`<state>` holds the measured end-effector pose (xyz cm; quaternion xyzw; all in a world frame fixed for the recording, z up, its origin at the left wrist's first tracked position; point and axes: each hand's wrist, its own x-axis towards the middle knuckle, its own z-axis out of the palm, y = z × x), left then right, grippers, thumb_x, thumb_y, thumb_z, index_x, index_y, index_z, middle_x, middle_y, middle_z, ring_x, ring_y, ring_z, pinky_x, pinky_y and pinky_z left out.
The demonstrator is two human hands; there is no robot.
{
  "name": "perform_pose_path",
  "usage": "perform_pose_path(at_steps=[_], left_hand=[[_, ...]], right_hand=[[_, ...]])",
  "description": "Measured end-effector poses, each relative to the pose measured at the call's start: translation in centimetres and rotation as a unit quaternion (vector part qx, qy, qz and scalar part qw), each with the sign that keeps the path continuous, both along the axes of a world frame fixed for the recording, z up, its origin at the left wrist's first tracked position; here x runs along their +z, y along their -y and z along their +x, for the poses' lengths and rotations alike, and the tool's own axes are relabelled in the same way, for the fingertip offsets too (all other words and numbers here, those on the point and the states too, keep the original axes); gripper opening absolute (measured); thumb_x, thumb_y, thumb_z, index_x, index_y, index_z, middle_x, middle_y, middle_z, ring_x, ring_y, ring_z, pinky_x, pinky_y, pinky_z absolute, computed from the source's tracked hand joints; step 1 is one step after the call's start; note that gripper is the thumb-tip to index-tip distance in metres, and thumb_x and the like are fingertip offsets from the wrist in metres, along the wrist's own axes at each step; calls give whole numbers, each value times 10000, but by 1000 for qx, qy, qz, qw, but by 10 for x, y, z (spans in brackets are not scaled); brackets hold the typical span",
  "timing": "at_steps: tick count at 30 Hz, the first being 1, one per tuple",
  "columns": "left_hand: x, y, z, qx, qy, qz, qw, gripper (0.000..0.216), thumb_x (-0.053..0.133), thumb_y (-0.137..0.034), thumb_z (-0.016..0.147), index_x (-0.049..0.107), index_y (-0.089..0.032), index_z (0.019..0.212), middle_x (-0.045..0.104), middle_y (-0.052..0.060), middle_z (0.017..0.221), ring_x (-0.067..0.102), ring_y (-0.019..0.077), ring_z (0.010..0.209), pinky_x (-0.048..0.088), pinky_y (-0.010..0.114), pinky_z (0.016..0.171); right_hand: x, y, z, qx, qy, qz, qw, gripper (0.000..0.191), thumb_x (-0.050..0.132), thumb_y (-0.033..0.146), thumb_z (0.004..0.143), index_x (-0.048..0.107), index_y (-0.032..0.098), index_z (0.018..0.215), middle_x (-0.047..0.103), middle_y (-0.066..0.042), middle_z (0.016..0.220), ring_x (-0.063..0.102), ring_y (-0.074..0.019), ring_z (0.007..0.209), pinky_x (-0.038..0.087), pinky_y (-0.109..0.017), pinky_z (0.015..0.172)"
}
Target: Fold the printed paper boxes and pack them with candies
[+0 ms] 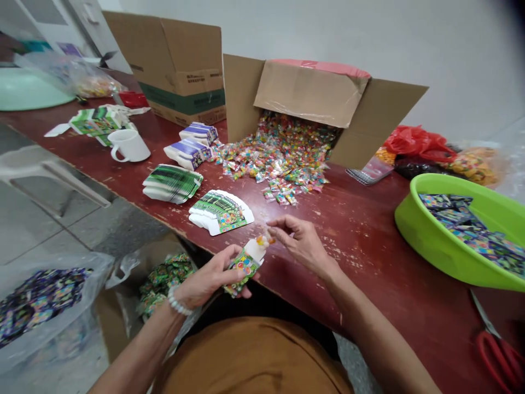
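Observation:
My left hand is closed around a small green printed candy box, tilted with its white flap end up. At that open end, my right hand pinches a small clear packet of candy with orange and yellow pieces. Just beyond, a fanned stack of flat green boxes lies on the red table, with another green stack behind it. A heap of wrapped candy packets spills from a tipped cardboard carton.
Purple boxes and a white mug stand at the left. On the right are a lime green basin of dark packets and red-handled scissors. Below the table edge, bags hold purple packets and green packets.

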<state>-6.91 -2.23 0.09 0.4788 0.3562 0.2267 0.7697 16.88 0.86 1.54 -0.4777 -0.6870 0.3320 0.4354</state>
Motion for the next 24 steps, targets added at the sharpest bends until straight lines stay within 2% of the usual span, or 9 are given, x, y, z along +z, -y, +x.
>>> perform_pose_path(at_steps=[4, 8, 11, 13, 16, 20, 22, 24], left_hand=[[4, 1, 11, -3, 15, 10, 1000, 344, 689, -333, 840, 476, -185, 1066, 698, 111, 1035, 720, 180, 696, 533, 253, 609], [7, 3, 18, -14, 24, 8, 1000, 355, 723, -312, 810, 507, -187, 1063, 687, 72, 993, 717, 172, 675, 530, 238, 587], [7, 4, 25, -21, 53, -6, 998, 426, 754, -294, 772, 529, -186, 1118, 698, 83, 986, 714, 183, 669, 538, 265, 605], [4, 5, 28, -3, 70, -16, 997, 440, 751, -286, 767, 542, -183, 1140, 706, 87, 966, 707, 182, 656, 530, 269, 605], [-2, 8, 32, 58, 77, -10, 995, 391, 740, -235, 747, 574, -179, 1097, 711, 64, 897, 681, 162, 627, 507, 257, 603], [-5, 11, 36, 115, 75, 24, 990, 301, 725, -231, 739, 621, -160, 1013, 706, 44, 822, 640, 144, 601, 500, 260, 624], [-3, 12, 38, 134, 92, 2, 987, 289, 680, -347, 796, 644, -144, 999, 708, 61, 802, 638, 158, 594, 508, 276, 614], [-1, 12, 40, 153, 113, -47, 981, 384, 583, -480, 856, 664, -128, 984, 710, 85, 775, 641, 181, 584, 517, 297, 580]], right_hand=[[9, 8, -3, 49, 102, 94, 989, 122, 607, 212, 871, 727, 222, 886, 718, -23, 806, 616, -149, 700, 470, -288, 702], [16, 15, -8, 117, 118, 103, 981, 112, 612, 216, 885, 723, 223, 870, 704, -25, 786, 609, -157, 728, 469, -299, 724], [18, 19, -14, 119, 40, 62, 990, 137, 609, 291, 905, 711, 232, 975, 698, -42, 931, 625, -166, 841, 487, -306, 771], [16, 18, -14, 60, -33, 17, 997, 188, 581, 333, 922, 692, 234, 1038, 685, -43, 1001, 622, -165, 895, 491, -308, 802], [10, 17, -11, 5, -115, -76, 990, 227, 614, 372, 891, 675, 215, 1042, 688, -26, 961, 615, -151, 843, 495, -293, 786], [0, 23, -13, 42, -189, -167, 967, 295, 685, 402, 832, 648, 212, 1055, 686, -21, 934, 615, -136, 766, 515, -274, 729], [-2, 29, -19, 65, -240, -202, 947, 305, 687, 418, 832, 625, 226, 1060, 681, -14, 899, 611, -128, 689, 531, -273, 673], [-4, 35, -25, 84, -296, -235, 922, 328, 693, 432, 826, 596, 235, 1070, 663, -3, 845, 588, -121, 605, 542, -278, 601]])
